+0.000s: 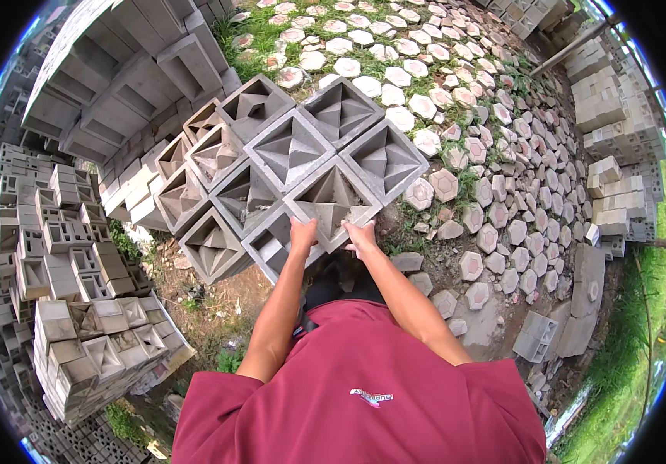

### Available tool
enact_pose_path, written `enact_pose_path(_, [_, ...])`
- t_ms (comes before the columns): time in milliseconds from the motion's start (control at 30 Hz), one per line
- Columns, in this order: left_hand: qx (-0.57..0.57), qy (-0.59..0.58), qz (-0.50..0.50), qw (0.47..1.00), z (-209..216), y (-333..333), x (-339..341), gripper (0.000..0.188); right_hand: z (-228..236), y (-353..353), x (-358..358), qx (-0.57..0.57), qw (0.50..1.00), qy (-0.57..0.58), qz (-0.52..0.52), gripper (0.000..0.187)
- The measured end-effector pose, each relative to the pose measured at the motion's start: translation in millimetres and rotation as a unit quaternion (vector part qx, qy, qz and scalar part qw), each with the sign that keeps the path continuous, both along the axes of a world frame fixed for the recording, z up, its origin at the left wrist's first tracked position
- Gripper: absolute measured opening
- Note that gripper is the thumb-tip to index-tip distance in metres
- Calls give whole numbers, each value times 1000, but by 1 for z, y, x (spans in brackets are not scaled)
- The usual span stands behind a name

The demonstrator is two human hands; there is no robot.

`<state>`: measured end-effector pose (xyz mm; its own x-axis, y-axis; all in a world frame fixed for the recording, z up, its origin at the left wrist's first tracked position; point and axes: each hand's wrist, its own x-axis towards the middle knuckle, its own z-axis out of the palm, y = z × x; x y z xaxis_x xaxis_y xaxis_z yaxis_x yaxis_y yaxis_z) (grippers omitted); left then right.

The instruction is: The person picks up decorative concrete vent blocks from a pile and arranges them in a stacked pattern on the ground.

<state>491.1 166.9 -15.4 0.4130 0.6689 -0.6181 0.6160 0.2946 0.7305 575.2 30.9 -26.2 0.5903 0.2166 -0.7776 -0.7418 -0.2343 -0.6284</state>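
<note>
Both my arms reach forward to a square grey concrete vent block [334, 192] with slanted, pyramid-like inner faces. Its near corner points toward me. My left hand [303, 235] grips the near left edge, thumb on top. Across that corner, my right hand [360, 237] holds the near right edge in the same way. The fingers under the block are mostly hidden. It lies against other blocks of the same pattern, among them a vent block [289, 149] just beyond and another vent block [384, 164] to its right.
Tall stacks of grey blocks [128, 77] rise at the far left. A pile of square blocks [97, 348] stands at the near left. Hexagonal pavers [495, 193] cover the grassy ground ahead and right. More block stacks [619, 193] line the right side.
</note>
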Motion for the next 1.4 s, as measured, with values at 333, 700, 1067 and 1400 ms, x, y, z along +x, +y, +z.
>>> enact_pose_path(333, [-49, -24, -24, 998, -27, 18, -11, 61, -15, 5, 0, 48, 998, 41, 17, 57])
enact_pose_path(700, [0, -36, -46, 998, -19, 11, 3, 51, -16, -1, 0, 31, 999, -10, -36, 42])
enact_pose_path(1067, [-57, -116, 67, 989, 51, 70, -66, 66, 89, -73, -53, 131, 990, 34, -39, 39])
enact_pose_path(1400, [-445, -155, -281, 836, 81, -44, 34, 51, 187, -177, -61, -14, 997, -69, 10, 49])
